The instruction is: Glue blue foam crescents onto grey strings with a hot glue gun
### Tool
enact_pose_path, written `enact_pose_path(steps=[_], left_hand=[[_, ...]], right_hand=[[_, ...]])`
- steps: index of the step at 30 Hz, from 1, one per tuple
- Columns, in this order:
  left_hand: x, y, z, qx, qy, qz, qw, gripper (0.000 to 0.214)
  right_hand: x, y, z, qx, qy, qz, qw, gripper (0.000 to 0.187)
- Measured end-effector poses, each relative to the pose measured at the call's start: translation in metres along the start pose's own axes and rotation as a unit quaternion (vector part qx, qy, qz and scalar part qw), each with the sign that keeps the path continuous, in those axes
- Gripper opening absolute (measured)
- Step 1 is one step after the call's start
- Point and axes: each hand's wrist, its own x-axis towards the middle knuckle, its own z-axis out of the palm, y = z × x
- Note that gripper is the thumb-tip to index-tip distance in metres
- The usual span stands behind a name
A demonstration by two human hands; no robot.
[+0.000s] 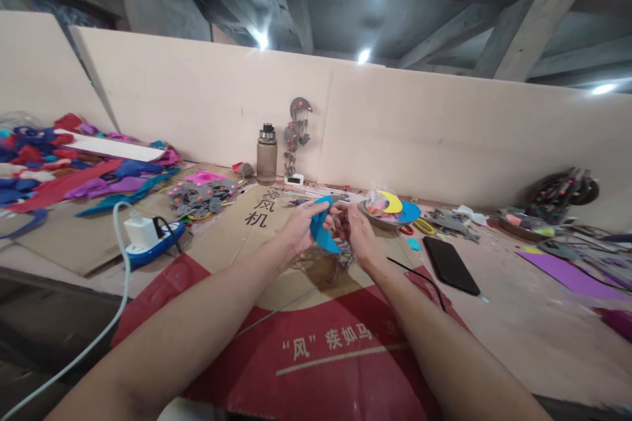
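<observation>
My left hand pinches a blue crescent-shaped piece, felt by the look of it, above the cardboard sheet. Close to the crescent's right side is my right hand, its fingers closed together. Whatever those fingers grip is too small to make out. Beneath both hands lies a tangle of thin grey strands, partly covered by them. Just beyond my right hand sits a metal bowl with a yellow crescent and a blue piece on top.
A black phone and purple sheet lie to the right. At the back stand a bottle and a grey hanging ornament. A blue power strip with a white cable and heaped coloured fabric occupy the left.
</observation>
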Motion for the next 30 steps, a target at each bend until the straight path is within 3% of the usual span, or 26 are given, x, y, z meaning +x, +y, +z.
enact_pose_path(steps=[4, 15, 21, 30], left_hand=[[0.002, 0.002, -0.001, -0.012, 0.017, 0.011, 1.000, 0.006], [0.008, 0.000, -0.012, -0.005, -0.007, 0.049, 0.999, 0.018], [0.011, 0.000, -0.013, 0.032, 0.001, 0.078, 0.996, 0.018], [0.009, 0.005, -0.013, 0.072, -0.003, 0.122, 0.990, 0.024]], right_hand=[[-0.001, -0.005, 0.000, -0.015, -0.006, 0.039, 0.999, 0.041], [-0.001, -0.009, -0.003, -0.137, 0.020, -0.033, 0.990, 0.026], [0.000, -0.013, -0.002, -0.116, -0.008, -0.043, 0.992, 0.024], [-0.001, -0.014, -0.002, -0.029, 0.039, -0.054, 0.997, 0.016]])
